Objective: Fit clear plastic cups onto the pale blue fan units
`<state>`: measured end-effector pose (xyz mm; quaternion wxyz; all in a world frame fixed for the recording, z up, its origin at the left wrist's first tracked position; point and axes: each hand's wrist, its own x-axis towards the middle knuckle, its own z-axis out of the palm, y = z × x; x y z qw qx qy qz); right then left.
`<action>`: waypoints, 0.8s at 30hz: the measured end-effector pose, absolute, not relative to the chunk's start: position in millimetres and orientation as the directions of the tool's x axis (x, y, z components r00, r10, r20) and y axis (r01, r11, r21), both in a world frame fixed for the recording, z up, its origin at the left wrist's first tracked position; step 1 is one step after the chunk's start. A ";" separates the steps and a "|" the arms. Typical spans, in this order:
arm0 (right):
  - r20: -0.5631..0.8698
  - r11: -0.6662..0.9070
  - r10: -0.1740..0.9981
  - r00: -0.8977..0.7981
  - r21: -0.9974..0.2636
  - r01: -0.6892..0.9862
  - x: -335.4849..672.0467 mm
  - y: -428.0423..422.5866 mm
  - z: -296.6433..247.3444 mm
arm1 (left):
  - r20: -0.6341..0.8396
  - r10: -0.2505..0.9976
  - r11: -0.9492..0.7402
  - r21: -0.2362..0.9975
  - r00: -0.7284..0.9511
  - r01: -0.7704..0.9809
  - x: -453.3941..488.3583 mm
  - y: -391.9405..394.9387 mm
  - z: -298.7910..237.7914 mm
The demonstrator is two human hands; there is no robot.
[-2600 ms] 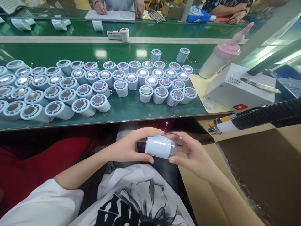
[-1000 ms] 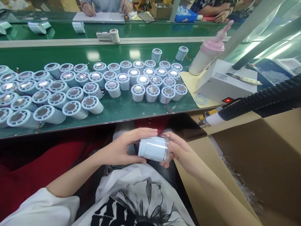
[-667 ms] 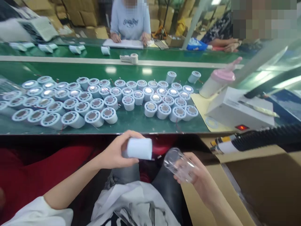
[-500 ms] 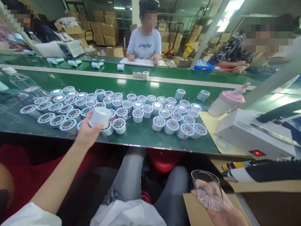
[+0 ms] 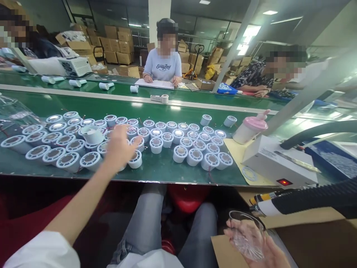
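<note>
- The left hand [image 5: 120, 146] hovers over the white cylinders [image 5: 195, 156] packed on the green table [image 5: 167, 174], fingers loosely spread, palm down, nothing in its grasp.
- One upturned cylinder [image 5: 92, 134] perches on top of its neighbours, just beside that hand, not touching it.
- Down by the lap, the right hand [image 5: 269, 255] cradles the clear cup [image 5: 247, 236], fingers curled under and around its wall, mouth tipped towards the table.
- The cup looks thin, light and stiff; probably slick, and likely to crack if squeezed. Best gripped round the wall near the ribbed base.
- The cylinders look like light, rigid plastic shells; the smooth side wall is the obvious place to pinch.
</note>
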<state>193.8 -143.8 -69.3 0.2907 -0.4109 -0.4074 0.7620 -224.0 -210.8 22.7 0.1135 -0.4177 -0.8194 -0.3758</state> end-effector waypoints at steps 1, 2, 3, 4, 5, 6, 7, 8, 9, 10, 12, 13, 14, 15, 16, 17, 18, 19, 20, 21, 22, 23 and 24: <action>-0.381 -0.496 0.776 -0.502 -0.861 -0.113 189.2 -145.6 -67.3 | 0.357 0.755 0.346 0.495 -0.550 0.797 -197.4 -189.4 20.9; -0.368 -0.488 0.776 -0.512 -0.865 -0.117 184.2 -147.9 -65.1 | 0.208 0.862 0.327 0.466 -0.461 0.822 -173.4 -168.3 17.6; -0.353 -0.477 0.778 -0.520 -0.870 -0.124 179.4 -150.3 -62.6 | 0.092 0.902 0.338 0.456 -0.422 0.823 -153.4 -149.0 13.3; -0.332 -0.460 0.785 -0.523 -0.878 -0.133 175.3 -152.8 -60.1 | 0.054 0.916 0.329 0.465 -0.397 0.822 -138.4 -132.8 8.6; -0.307 -0.437 0.793 -0.526 -0.888 -0.140 172.4 -155.2 -57.8 | 0.027 0.923 0.327 0.472 -0.384 0.819 -128.7 -120.6 4.3; -0.281 -0.411 0.800 -0.530 -0.900 -0.143 170.6 -157.3 -55.7 | 0.022 0.922 0.328 0.487 -0.387 0.809 -124.0 -113.0 0.9; -0.254 -0.381 0.804 -0.537 -0.914 -0.139 170.1 -158.9 -54.2 | 0.024 0.920 0.327 0.506 -0.392 0.798 -123.5 -110.2 -1.5; -0.224 -0.346 0.805 -0.550 -0.929 -0.128 170.3 -159.9 -53.2 | 0.023 0.917 0.327 0.529 -0.399 0.783 -126.2 -111.8 -2.7; -0.195 -0.305 0.800 -0.568 -0.946 -0.106 170.9 -160.1 -52.8 | 0.015 0.915 0.327 0.558 -0.403 0.763 -130.8 -117.4 -2.9; -0.161 -0.253 0.795 -0.585 -0.964 -0.077 171.2 -159.7 -52.9 | 0.002 0.915 0.325 0.590 -0.404 0.739 -135.7 -126.0 -2.5; -0.070 -0.085 0.778 -0.624 -0.996 0.005 169.1 -157.4 -53.6 | -0.056 0.929 0.308 0.669 -0.367 0.676 -142.3 -148.7 -1.9; -0.012 0.036 0.760 -0.649 -0.998 0.060 166.1 -155.9 -53.7 | -0.128 0.941 0.298 0.753 -0.314 0.587 -142.4 -160.9 -2.7; 0.049 0.178 0.730 -0.682 -0.977 0.121 161.7 -154.4 -53.3 | -0.220 0.947 0.304 0.848 -0.233 0.433 -140.3 -172.7 -4.5; 0.113 0.332 0.688 -0.717 -0.927 0.173 156.2 -153.3 -52.4 | -0.317 0.940 0.337 0.915 -0.123 0.221 -136.2 -183.5 -7.5; 0.173 0.482 0.636 -0.752 -0.850 0.212 149.9 -152.6 -51.1 | -0.394 0.919 0.394 0.919 0.004 -0.017 -130.6 -193.1 -11.3; 0.225 0.609 0.584 -0.780 -0.757 0.237 143.5 -152.4 -49.3 | -0.441 0.888 0.459 0.859 0.128 -0.226 -124.3 -201.2 -15.9; 0.266 0.704 0.540 -0.798 -0.663 0.255 137.1 -152.7 -47.3 | -0.465 0.857 0.515 0.776 0.223 -0.364 -117.8 -207.7 -20.6; 0.296 0.766 0.512 -0.806 -0.583 0.272 131.3 -153.4 -45.1 | -0.479 0.834 0.552 0.719 0.273 -0.423 -111.8 -212.8 -25.2; 0.310 0.798 0.506 -0.805 -0.522 0.301 126.2 -154.4 -43.0 | -0.492 0.819 0.574 0.690 0.297 -0.441 -106.5 -216.3 -29.2; 0.309 0.809 0.519 -0.797 -0.480 0.341 121.9 -155.5 -41.1 | -0.506 0.810 0.586 0.684 0.296 -0.435 -102.3 -218.5 -32.6; 0.289 0.802 0.544 -0.788 -0.456 0.387 118.4 -156.5 -39.4 | -0.523 0.806 0.591 0.694 0.276 -0.412 -99.0 -219.5 -35.0; 0.254 0.783 0.576 -0.777 -0.445 0.435 115.8 -157.3 -38.0 | -0.538 0.804 0.594 0.712 0.253 -0.374 -96.7 -219.6 -36.5; 0.208 0.760 0.603 -0.770 -0.442 0.476 113.8 -157.9 -36.9 | -0.544 0.805 0.593 0.735 0.235 -0.330 -95.1 -219.0 -37.1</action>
